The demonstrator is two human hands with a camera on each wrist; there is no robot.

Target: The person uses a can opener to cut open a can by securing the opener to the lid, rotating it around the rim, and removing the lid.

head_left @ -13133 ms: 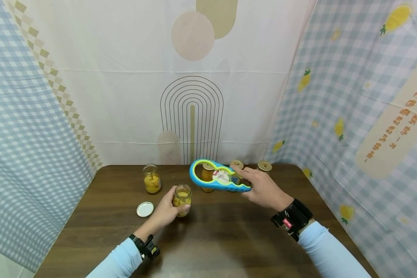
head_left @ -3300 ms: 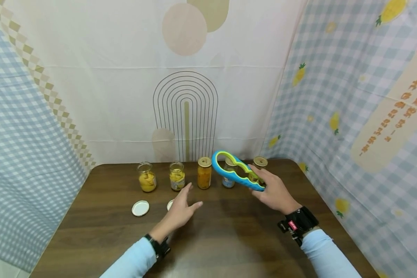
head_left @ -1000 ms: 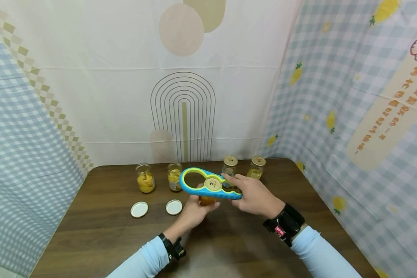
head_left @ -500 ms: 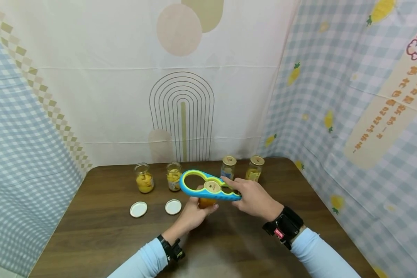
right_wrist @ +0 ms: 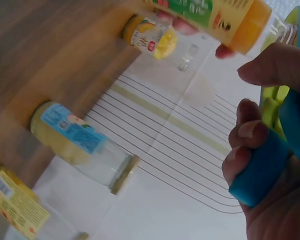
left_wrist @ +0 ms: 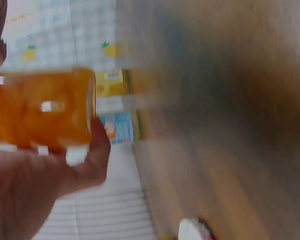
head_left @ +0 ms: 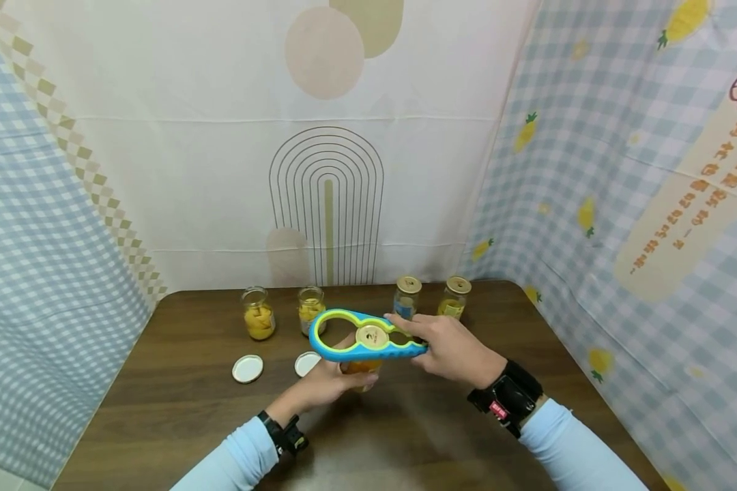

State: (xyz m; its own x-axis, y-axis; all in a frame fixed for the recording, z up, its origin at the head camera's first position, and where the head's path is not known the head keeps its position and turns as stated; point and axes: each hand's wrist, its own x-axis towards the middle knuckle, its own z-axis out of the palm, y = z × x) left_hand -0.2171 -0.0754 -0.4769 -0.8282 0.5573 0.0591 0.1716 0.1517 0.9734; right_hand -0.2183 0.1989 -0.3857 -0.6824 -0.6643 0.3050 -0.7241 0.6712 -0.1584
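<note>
My left hand (head_left: 319, 387) holds a glass jar (left_wrist: 45, 107) of orange fruit up off the table, fingers wrapped round its side. A gold lid (head_left: 372, 335) tops that jar. With my right hand (head_left: 457, 349) I grip the handle end of a blue and green jar opener (head_left: 399, 350). The opener's middle opening sits around the gold lid, while its larger loop juts out to the left. In the right wrist view, the jar's green and yellow label (right_wrist: 195, 14) shows, and my fingers curl round the blue handle (right_wrist: 262, 172).
Two lidless jars, the outer jar (head_left: 259, 320) and the inner jar (head_left: 310, 307), stand at the back left with yellow fruit inside. White lids (head_left: 248, 369) lie in front of them. Two gold-lidded jars (head_left: 408, 298) (head_left: 456, 298) stand at the back right of the brown table (head_left: 153, 416).
The orange jar, earlier standing on the table, is now in my left hand with the opener on its lid. Since half a second ago, my left hand has shifted left and the opener dipped slightly.
</note>
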